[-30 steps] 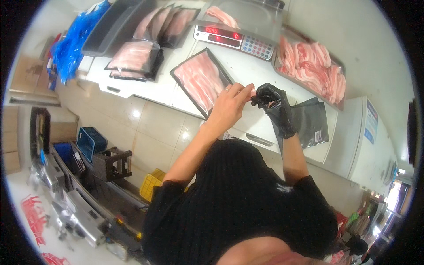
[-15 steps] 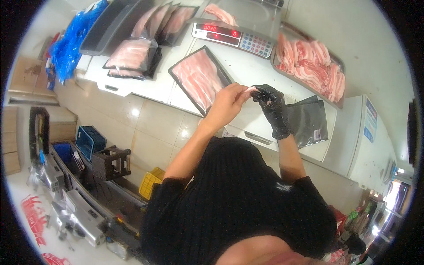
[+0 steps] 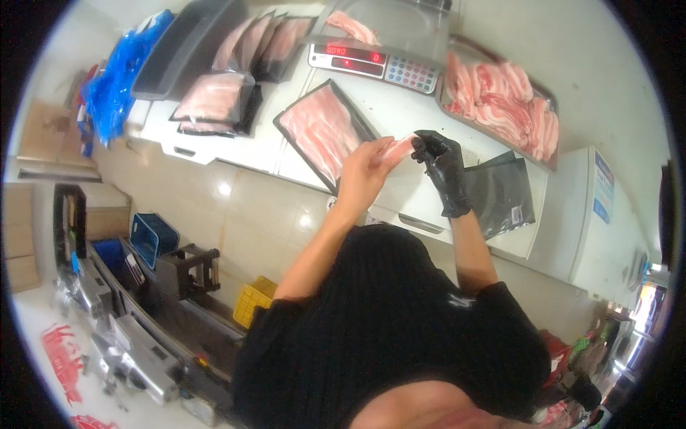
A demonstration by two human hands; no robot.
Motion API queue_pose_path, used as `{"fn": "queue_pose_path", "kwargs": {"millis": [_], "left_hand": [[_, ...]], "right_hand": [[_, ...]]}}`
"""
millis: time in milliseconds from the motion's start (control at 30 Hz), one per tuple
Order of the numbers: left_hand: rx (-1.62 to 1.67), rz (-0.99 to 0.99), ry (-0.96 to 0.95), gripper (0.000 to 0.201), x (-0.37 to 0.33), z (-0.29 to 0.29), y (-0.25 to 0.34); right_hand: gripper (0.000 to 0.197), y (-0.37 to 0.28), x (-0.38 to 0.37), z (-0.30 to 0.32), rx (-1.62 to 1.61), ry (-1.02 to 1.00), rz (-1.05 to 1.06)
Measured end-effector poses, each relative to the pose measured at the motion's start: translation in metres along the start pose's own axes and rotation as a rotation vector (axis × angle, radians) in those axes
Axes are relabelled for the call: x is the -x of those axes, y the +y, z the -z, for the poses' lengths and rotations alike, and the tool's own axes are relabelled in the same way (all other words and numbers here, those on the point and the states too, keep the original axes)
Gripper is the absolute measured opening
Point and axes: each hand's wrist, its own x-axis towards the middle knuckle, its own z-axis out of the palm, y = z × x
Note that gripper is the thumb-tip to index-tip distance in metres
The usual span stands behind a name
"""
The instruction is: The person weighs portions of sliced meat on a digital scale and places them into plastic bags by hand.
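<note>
Over one white counter (image 3: 409,107): one raw meat strip (image 3: 395,151) pinched in one bare left hand (image 3: 364,170), right end clamped in one black-gloved right hand (image 3: 444,164). From there, at four o'clock, two or more dark pouches (image 3: 500,196); at nine, one filled pack (image 3: 319,132); at two, one meat tray (image 3: 480,130); at twelve, one scale (image 3: 350,61).

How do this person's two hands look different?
The left hand is bare, but the right hand wears a black glove. The left hand is nearer the flat meat packet; the right hand is nearer the dark flat bags. Both hands touch the same pink meat strip.
</note>
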Motion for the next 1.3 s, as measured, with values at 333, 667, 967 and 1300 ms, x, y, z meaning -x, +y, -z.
{"fn": "queue_pose_path", "kwargs": {"millis": [333,667,967,1300], "left_hand": [[-0.106,0.057,-0.159,0.022,0.0,0.005,0.007],[0.891,0.502,-0.002,0.023,-0.007,-0.017,-0.006],[0.612,0.481,0.035,0.026,-0.012,0.002,-0.014],[0.13,0.245,-0.047,0.032,-0.014,0.01,-0.049]], "right_hand": [[0.012,-0.013,0.008,-0.002,0.055,-0.116,0.202],[0.068,0.065,0.01,-0.024,-1.027,-0.396,-0.002],[0.066,0.068,0.053,-0.046,-1.206,-0.17,-0.349],[0.062,0.048,0.084,-0.032,-1.082,0.043,-0.307]]}}
